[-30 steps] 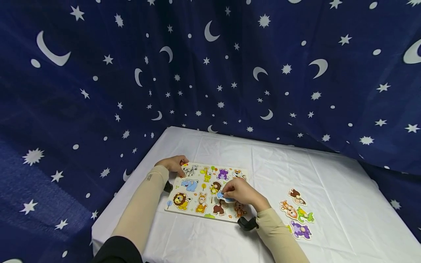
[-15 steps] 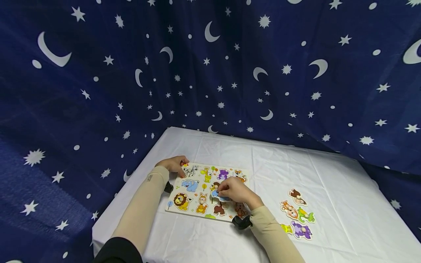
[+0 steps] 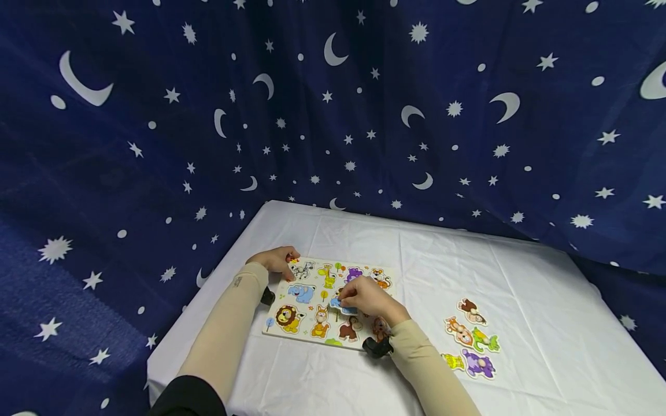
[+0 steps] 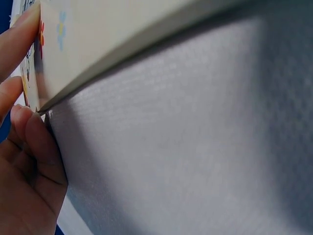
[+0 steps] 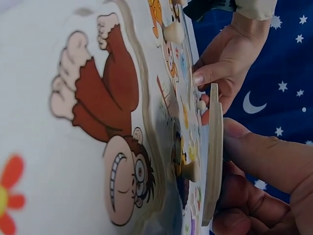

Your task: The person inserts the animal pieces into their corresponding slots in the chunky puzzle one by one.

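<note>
Left hand [image 3: 272, 260]: at the far left corner of the puzzle board [image 3: 307, 332]; the grip is bent about that corner, thumb and fingers against the board.
Right hand [image 3: 366, 297]: over the middle of the board; the grip pinches a blue piece [image 3: 340, 305] between thumb and fingers.
Held piece: above the board, seen edge-on in the right wrist view – whether its lower end touches the board, I cannot tell.
Animals on the board: zebra [image 3: 302, 270], giraffe [image 3: 328, 276] and tiger [image 3: 380, 279] along the far side; elephant [image 3: 302, 293] in the middle at left; lion [image 3: 288, 319], kangaroo [image 3: 319, 322] and monkey [image 3: 350, 328] along the near side.
Loose pieces: a group well to the right of the board – brown [image 3: 470, 310], orange [image 3: 458, 331], green [image 3: 485, 340], purple [image 3: 479, 364] and yellow [image 3: 454, 361], the last partly hidden by the right sleeve [image 3: 429, 367].
Table [image 3: 551, 300]: covered with a creased white cloth, carrying board and pieces.
Curtain [image 3: 364, 147]: dark blue, with white moons and stars, behind the table.
</note>
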`<state>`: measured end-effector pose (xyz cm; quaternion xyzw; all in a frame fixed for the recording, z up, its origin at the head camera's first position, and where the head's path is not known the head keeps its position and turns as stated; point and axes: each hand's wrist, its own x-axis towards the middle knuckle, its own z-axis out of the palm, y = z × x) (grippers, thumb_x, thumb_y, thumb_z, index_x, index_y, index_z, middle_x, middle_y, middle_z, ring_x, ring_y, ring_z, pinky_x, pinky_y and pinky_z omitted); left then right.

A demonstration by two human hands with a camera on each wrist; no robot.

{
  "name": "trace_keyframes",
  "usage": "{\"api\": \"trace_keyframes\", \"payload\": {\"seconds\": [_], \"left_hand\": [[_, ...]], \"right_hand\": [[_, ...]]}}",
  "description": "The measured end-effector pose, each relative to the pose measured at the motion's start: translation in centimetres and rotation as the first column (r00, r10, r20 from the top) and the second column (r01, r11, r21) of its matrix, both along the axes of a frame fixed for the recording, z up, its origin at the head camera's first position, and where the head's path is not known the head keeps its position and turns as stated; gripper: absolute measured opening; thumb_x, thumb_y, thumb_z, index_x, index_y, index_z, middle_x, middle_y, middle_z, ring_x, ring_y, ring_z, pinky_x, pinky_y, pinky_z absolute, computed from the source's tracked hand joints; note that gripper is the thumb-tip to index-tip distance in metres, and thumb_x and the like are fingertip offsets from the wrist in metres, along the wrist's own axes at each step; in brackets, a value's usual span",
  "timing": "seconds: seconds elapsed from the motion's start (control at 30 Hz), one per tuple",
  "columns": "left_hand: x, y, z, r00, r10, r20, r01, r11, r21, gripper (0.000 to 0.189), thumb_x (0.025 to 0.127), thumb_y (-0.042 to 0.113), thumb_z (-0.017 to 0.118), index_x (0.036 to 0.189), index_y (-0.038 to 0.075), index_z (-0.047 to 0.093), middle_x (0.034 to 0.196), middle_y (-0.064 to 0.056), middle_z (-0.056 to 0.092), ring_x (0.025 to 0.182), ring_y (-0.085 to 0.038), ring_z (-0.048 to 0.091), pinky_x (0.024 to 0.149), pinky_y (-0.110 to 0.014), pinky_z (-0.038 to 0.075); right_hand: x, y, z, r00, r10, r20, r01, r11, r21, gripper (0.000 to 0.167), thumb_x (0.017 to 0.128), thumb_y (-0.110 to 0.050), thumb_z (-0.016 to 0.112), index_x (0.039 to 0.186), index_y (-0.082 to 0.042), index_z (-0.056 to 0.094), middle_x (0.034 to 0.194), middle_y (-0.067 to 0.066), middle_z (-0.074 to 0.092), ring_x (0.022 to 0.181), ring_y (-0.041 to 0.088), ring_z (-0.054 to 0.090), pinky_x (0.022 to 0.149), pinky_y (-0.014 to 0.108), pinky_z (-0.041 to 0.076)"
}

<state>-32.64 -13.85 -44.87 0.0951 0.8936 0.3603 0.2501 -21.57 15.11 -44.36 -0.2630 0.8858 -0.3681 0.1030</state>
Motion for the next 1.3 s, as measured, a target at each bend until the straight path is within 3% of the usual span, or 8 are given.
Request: {"api": "trace_keyframes", "payload": {"seconds": [0.17,0.43,0.67,1.0,1.3], "left_hand": [[0.0,-0.1,0.4,1.000,-0.024,-0.009,0.024,1.000,-0.010,0.059,0.071,0.001,0.087,0.122,0.004,0.056,0.103,-0.008,0.048,0.099,-0.022,0.046,0.093,-0.033,0.037],[0.4,0.4,0.4,1.000,0.014,-0.014,-0.015,1.000,-0.009,0.061,0.073,-0.003,0.083,0.127,0.003,0.055,0.106,-0.009,0.048,0.102,-0.022,0.045,0.095,-0.034,0.036],[0.7,0.4,0.5,1.000,0.012,-0.013,-0.013,1.000,-0.016,0.060,0.076,-0.002,0.082,0.128,0.004,0.054,0.106,-0.008,0.046,0.102,-0.022,0.044,0.095,-0.033,0.036],[0.6,0.4,0.1,1.000,0.023,-0.014,-0.023,1.000,-0.003,0.061,0.074,-0.003,0.083,0.128,0.003,0.055,0.106,-0.008,0.048,0.101,-0.022,0.045,0.095,-0.033,0.036],[0.9,0.4,0.5,1.000,0.018,-0.024,-0.019,1.000,-0.015,0.061,0.075,-0.003,0.083,0.129,0.003,0.054,0.106,-0.008,0.047,0.101,-0.021,0.044,0.095,-0.033,0.036]], "right_hand": [[-0.2,-0.4,0.1,0.999,-0.002,-0.035,0.003,1.000,0.019,0.006,0.087,-0.008,0.075,0.091,-0.008,0.080,0.090,0.001,0.077,0.079,0.005,0.063,0.072,0.024,0.051],[-0.5,-1.4,0.2,0.999,0.012,-0.037,-0.013,1.000,-0.012,0.004,0.086,-0.006,0.075,0.088,-0.006,0.079,0.087,0.003,0.077,0.080,0.007,0.063,0.073,0.024,0.052],[-0.6,-2.4,0.2,1.000,0.003,-0.009,-0.003,1.000,-0.031,0.004,0.087,-0.006,0.075,0.088,-0.004,0.078,0.084,0.005,0.077,0.072,0.006,0.060,0.066,0.022,0.050],[-0.9,-3.1,-0.2,1.000,0.001,-0.028,-0.001,1.000,-0.028,0.004,0.086,-0.005,0.075,0.087,-0.002,0.078,0.082,0.006,0.076,0.071,0.005,0.059,0.064,0.021,0.050],[-1.3,-3.7,-0.1,0.998,0.013,-0.059,-0.013,1.000,-0.004,0.005,0.087,-0.007,0.075,0.084,-0.007,0.079,0.079,0.003,0.075,0.064,0.004,0.055,0.060,0.021,0.046]]}}
